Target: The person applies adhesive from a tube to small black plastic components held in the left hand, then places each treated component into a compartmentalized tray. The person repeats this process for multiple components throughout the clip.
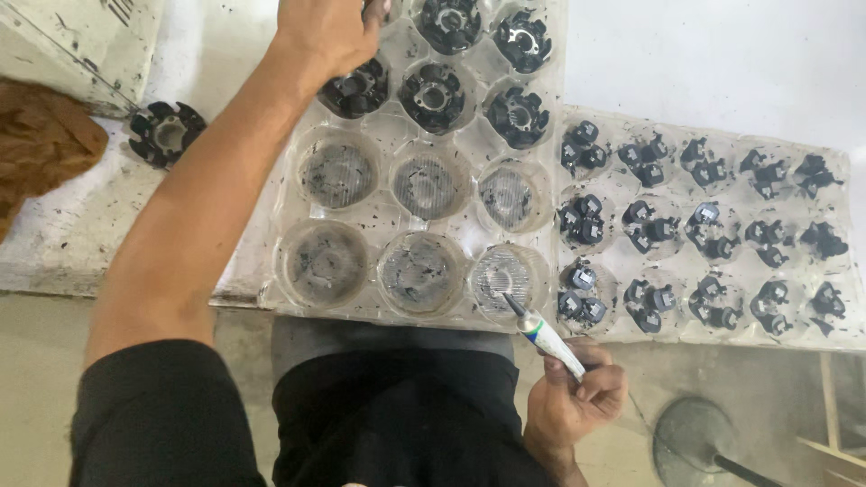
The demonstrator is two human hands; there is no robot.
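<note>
My left hand reaches to the far row of a clear plastic tray, fingers closed around a black round part that is mostly hidden at the top edge. Several black round parts sit in the tray's far cups; the near cups hold only grey smudges. My right hand is near my body and holds a small white tube, its dark nozzle pointing at the tray's near right cup.
A second clear tray to the right holds several small black clips. One loose black round part lies on the white bench at left, beside a brown cloth. A round stool base stands on the floor at lower right.
</note>
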